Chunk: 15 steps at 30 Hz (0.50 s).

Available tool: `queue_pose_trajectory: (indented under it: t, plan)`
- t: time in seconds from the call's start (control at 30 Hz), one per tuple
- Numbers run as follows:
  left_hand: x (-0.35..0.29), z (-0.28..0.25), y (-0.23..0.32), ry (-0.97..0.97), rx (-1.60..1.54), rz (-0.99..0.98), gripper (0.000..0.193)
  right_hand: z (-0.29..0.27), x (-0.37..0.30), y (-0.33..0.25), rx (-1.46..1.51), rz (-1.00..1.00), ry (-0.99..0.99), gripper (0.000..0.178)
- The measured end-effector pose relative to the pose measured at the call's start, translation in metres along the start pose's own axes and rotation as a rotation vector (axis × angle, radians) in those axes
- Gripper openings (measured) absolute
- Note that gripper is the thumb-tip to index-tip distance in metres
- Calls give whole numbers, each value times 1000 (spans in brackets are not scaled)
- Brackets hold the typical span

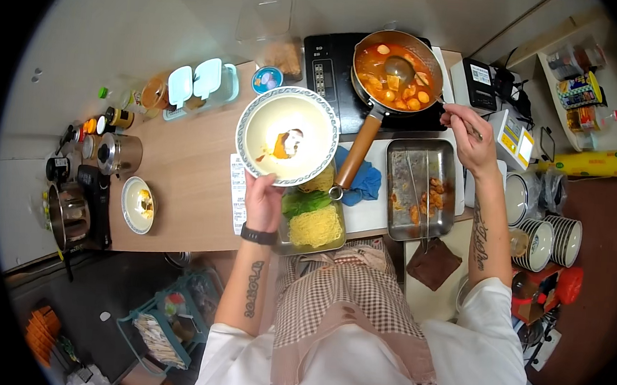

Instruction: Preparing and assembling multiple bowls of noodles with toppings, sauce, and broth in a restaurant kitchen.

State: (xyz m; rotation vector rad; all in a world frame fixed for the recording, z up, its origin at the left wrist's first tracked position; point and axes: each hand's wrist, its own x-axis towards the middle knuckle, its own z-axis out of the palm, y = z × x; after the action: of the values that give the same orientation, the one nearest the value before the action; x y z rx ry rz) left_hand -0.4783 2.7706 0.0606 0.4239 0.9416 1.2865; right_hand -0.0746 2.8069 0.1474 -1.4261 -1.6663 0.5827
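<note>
My left hand [261,202] grips the near edge of a cream bowl [314,136] with a patterned grey-blue rim. Orange-brown and white seasoning lies at the bottom of this bowl. My right hand [470,138] is closed around the handle of a ladle [398,70], whose head dips into a pot [360,89]. Red-orange soup with round pale balls and chunks fills the pot. It sits on a black induction cooker [322,97], its wooden handle pointing toward me. Beneath and nearer than the bowl is a metal tray [322,247] of yellow noodles [317,227] and green leaves [305,203].
To the right, a steel tray [399,231] holds fried pieces and tongs [426,193]. A blue cloth [363,182] lies near the pot handle. A second bowl [130,216] with seasoning stands at left, by a lidded metal pot [121,154]. Stacked bowls [534,244] stand far right.
</note>
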Motion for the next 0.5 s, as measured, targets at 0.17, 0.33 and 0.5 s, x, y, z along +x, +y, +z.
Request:
queue_pose_trajectory:
  t: [0.17, 0.33, 0.5]
  plan:
    - [30, 31, -18, -77, 34, 3, 65, -3, 6, 31, 107, 92, 142, 22]
    - [46, 44, -24, -81, 42, -18, 61, -1, 23, 49, 379, 255, 273, 28]
    - [56, 39, -29, -68, 67, -44, 61, -4, 29, 50, 609, 394, 385, 28]
